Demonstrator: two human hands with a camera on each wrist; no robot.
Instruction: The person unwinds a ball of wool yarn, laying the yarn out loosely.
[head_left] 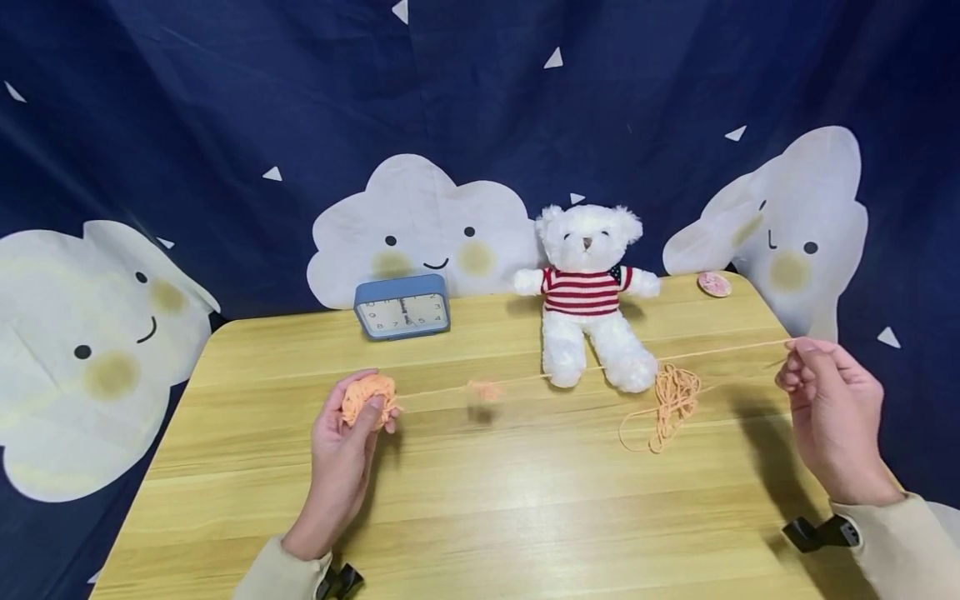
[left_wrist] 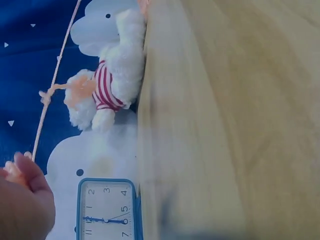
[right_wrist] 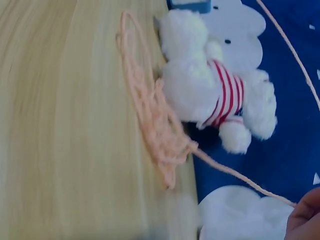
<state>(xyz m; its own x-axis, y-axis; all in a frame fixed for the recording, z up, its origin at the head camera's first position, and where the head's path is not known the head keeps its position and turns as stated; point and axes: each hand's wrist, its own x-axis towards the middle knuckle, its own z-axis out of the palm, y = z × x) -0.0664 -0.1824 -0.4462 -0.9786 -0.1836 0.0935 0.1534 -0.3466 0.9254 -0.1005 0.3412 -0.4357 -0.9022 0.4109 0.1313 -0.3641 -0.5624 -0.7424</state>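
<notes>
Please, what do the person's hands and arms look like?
The left hand and right hand are bare. The left sleeve and right sleeve are pale beige and plain; a small black device sits at the end of each.

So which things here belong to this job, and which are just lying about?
In use: orange yarn ball, in the left hand; yarn strand, stretched to the right hand; loose yarn heap on the table.

Seemingly unused: blue clock; white bear in striped top; small pink disc.
</notes>
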